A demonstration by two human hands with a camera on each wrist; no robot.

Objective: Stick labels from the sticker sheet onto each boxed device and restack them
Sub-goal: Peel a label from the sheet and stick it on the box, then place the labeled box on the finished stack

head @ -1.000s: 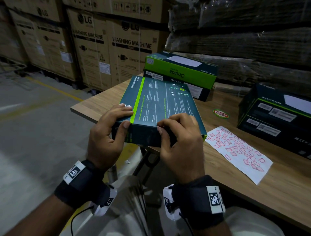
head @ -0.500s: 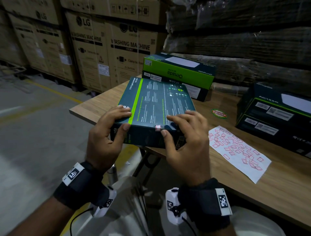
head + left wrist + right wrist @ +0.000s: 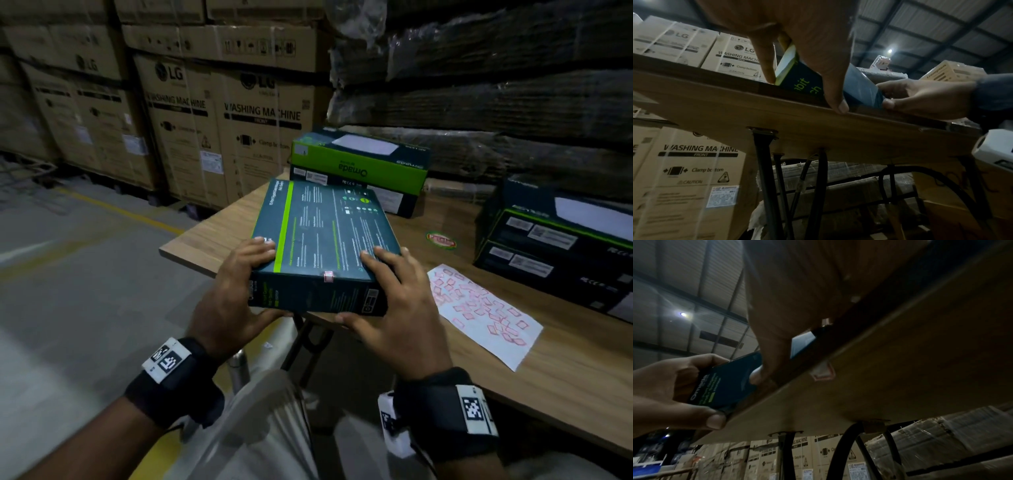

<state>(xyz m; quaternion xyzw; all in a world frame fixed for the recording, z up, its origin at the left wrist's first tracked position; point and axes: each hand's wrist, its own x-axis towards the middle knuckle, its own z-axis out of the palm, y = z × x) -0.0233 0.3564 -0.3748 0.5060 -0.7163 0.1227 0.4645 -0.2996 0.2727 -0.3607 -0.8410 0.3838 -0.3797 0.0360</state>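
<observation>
We held a flat rectangular cardboard box (image 3: 325,240) — dark teal, glossy print, lime stripe — over the near edge of the wood-grain table (image 3: 565,377), a small pink label (image 3: 328,277) stuck on its front top edge. Left hand (image 3: 236,294) clamped its left end, right hand (image 3: 397,308) its right — fingers on top, thumbs underneath. The white paper sticker sheet (image 3: 486,322) lay flat just right of the right hand.

Glossy cardboard box (image 3: 325,236), wood-grain table (image 3: 565,377), paper sheet (image 3: 479,315).
</observation>
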